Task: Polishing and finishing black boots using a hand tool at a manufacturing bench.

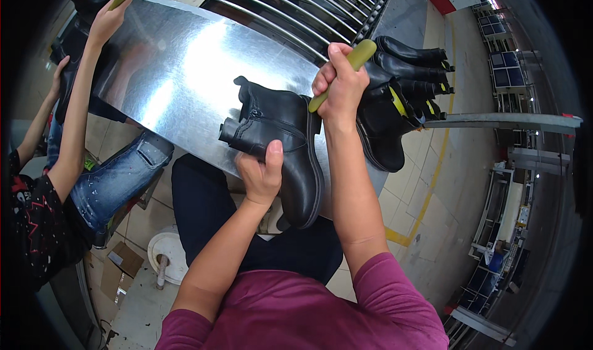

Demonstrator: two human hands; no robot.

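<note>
One black boot [281,146] on its side, sole rightward.

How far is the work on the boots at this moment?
Possibly done: a row of black boots lies at the right of the metal table. In hand: the left hand holds one black boot, and the right hand holds a yellow-green tool at its top. What is left cannot be told.

Smooth black leather boot [281,143], matt yellow-green plastic tool [343,72], shiny, brushed sheet-metal table [179,60].
</note>
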